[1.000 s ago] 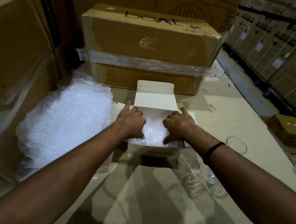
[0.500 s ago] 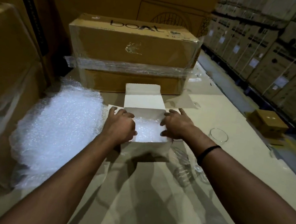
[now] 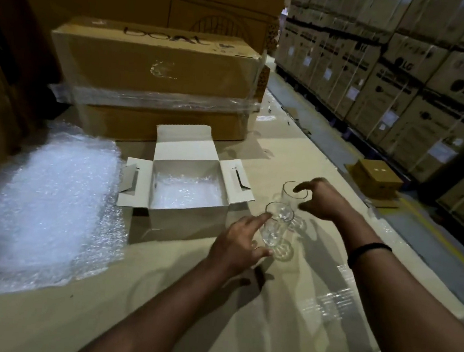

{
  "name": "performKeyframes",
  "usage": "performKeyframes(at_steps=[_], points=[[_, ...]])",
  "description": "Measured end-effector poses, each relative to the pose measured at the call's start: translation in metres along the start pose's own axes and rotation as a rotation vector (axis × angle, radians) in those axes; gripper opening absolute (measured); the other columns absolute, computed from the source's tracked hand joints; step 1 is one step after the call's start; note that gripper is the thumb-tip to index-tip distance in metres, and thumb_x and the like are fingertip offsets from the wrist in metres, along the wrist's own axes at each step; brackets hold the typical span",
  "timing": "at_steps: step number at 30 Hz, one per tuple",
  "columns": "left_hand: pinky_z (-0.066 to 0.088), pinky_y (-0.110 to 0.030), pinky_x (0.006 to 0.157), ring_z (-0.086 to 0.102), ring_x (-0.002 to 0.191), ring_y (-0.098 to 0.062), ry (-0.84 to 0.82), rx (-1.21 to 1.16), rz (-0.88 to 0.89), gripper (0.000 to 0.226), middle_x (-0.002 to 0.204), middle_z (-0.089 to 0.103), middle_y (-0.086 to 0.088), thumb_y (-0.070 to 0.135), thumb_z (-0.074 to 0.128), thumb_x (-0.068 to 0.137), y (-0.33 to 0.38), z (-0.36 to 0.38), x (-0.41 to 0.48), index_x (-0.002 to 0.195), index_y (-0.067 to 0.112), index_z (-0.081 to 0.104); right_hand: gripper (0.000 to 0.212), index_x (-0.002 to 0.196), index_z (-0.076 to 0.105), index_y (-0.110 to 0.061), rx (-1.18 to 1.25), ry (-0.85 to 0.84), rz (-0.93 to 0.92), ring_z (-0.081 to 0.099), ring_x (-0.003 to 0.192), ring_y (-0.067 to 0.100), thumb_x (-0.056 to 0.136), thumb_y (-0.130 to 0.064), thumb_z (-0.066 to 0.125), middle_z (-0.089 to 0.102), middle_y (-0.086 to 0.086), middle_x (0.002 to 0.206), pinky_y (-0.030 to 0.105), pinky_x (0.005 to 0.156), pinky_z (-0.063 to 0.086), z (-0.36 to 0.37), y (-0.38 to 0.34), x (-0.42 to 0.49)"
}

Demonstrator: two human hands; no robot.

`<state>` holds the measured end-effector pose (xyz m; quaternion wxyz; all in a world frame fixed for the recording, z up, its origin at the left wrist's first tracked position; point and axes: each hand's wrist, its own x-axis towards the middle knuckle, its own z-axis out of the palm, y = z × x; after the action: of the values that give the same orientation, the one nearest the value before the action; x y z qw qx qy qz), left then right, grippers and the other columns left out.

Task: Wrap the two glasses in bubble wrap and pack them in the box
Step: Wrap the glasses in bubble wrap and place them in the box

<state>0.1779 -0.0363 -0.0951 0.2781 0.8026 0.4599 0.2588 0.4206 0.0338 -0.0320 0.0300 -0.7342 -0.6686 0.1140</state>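
Brown cardboard worktop [image 3: 67, 316]: my spread, empty left hand [image 3: 235, 242] by the near clear glass tumbler [image 3: 275, 227], right hand [image 3: 322, 202] likewise over the far tumbler [image 3: 288, 197]; I'd grip mid-body.

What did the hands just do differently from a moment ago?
Both hands left the box and moved right: the left hand reaches the nearer glass, the right hand hovers at the farther glass, neither gripped yet. The box stays open, lined, bubble wrap pile beside it.

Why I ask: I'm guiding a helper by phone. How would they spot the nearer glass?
Find the open white cardboard box. Two clear drinking glasses stand right of it. Pick the nearer glass, beside the left hand; the farther glass is under the right hand.
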Motion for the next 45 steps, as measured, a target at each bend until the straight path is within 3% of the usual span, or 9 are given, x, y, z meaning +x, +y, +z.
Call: performKeyframes(at_steps=[3, 8, 12, 20, 31, 35, 40, 43, 45], points=[[0.045, -0.035, 0.1, 0.052, 0.121, -0.02, 0.06, -0.049, -0.042, 0.074, 0.138, 0.054, -0.001, 0.041, 0.077, 0.077, 0.01, 0.018, 0.014, 0.142, 0.031, 0.045, 0.038, 0.113, 0.068, -0.024, 0.101, 0.052, -0.055, 0.057, 0.111, 0.027, 0.079, -0.04, 0.076, 0.061, 0.01, 0.118, 0.033, 0.095, 0.046, 0.026, 0.01, 0.0], [0.052, -0.033, 0.076, 0.064, 0.089, -0.022, 0.283, -0.064, 0.004, 0.029, 0.102, 0.07, -0.003, 0.028, 0.072, 0.082, 0.017, 0.024, 0.02, 0.108, 0.018, 0.065, 0.016, 0.083, 0.07, -0.015, 0.273, 0.274, -0.114, 0.065, 0.087, 0.026, 0.08, -0.03, 0.076, 0.069, 0.007, 0.091, 0.035, 0.074, 0.051, 0.048, 0.01, -0.003], [0.049, -0.023, 0.07, 0.064, 0.081, -0.01, 0.389, -0.088, -0.007, 0.029, 0.097, 0.072, 0.0, 0.028, 0.077, 0.08, 0.007, 0.0, -0.008, 0.106, 0.019, 0.069, 0.022, 0.091, 0.068, -0.013, 0.419, 0.37, -0.252, 0.062, 0.082, 0.018, 0.075, -0.021, 0.082, 0.066, 0.001, 0.093, 0.036, 0.075, 0.055, 0.048, 0.002, -0.025], [0.058, -0.034, 0.071, 0.069, 0.078, -0.006, 0.601, -0.114, -0.216, 0.027, 0.083, 0.071, 0.005, 0.021, 0.083, 0.071, -0.05, -0.067, -0.077, 0.095, 0.021, 0.07, 0.031, 0.1, 0.07, -0.018, 0.639, 0.277, -0.456, 0.065, 0.081, 0.014, 0.073, -0.021, 0.084, 0.066, -0.009, 0.096, 0.028, 0.075, 0.056, 0.072, -0.075, -0.073], [0.057, -0.034, 0.078, 0.068, 0.083, -0.012, 0.638, -0.11, -0.376, 0.038, 0.089, 0.07, 0.004, 0.014, 0.081, 0.075, -0.075, -0.089, -0.1, 0.111, 0.023, 0.069, 0.033, 0.107, 0.068, -0.023, 0.675, 0.267, -0.397, 0.066, 0.083, 0.018, 0.077, -0.024, 0.08, 0.066, -0.004, 0.1, 0.041, 0.077, 0.057, 0.121, -0.139, -0.067], [0.051, -0.02, 0.082, 0.067, 0.096, -0.011, 0.517, -0.084, -0.369, 0.058, 0.109, 0.07, 0.001, 0.014, 0.077, 0.079, -0.077, -0.098, -0.106, 0.131, 0.03, 0.057, 0.056, 0.128, 0.058, -0.023, 0.512, 0.259, -0.371, 0.057, 0.113, 0.024, 0.077, -0.032, 0.08, 0.054, 0.004, 0.133, 0.033, 0.091, 0.049, 0.117, -0.141, -0.077], [0.049, -0.019, 0.09, 0.063, 0.105, -0.011, 0.723, -0.18, -0.351, 0.049, 0.115, 0.066, 0.006, -0.002, 0.06, 0.086, -0.084, -0.118, -0.131, 0.129, 0.022, 0.059, 0.04, 0.113, 0.06, -0.012, 0.348, 0.767, -0.474, 0.051, 0.113, 0.034, 0.08, -0.032, 0.072, 0.053, 0.021, 0.13, 0.041, 0.092, 0.042, 0.125, -0.169, -0.13], [0.042, -0.029, 0.098, 0.059, 0.113, -0.025, 0.827, 0.024, -0.416, 0.031, 0.12, 0.067, -0.007, 0.006, 0.063, 0.089, -0.123, -0.15, -0.136, 0.119, 0.011, 0.067, 0.04, 0.116, 0.059, -0.016, 0.344, 0.586, -0.751, 0.059, 0.108, 0.031, 0.08, -0.023, 0.074, 0.06, 0.013, 0.123, 0.041, 0.088, 0.052, 0.146, -0.204, -0.156], [0.036, -0.035, 0.103, 0.05, 0.124, -0.031, 0.669, 0.208, -0.529, 0.036, 0.13, 0.062, -0.009, 0.018, 0.066, 0.09, -0.153, -0.172, -0.131, 0.125, 0.011, 0.064, 0.051, 0.127, 0.053, -0.02, 0.254, 0.347, -0.801, 0.056, 0.117, 0.027, 0.08, -0.024, 0.073, 0.056, 0.007, 0.134, 0.035, 0.093, 0.051, 0.156, -0.23, -0.161]])
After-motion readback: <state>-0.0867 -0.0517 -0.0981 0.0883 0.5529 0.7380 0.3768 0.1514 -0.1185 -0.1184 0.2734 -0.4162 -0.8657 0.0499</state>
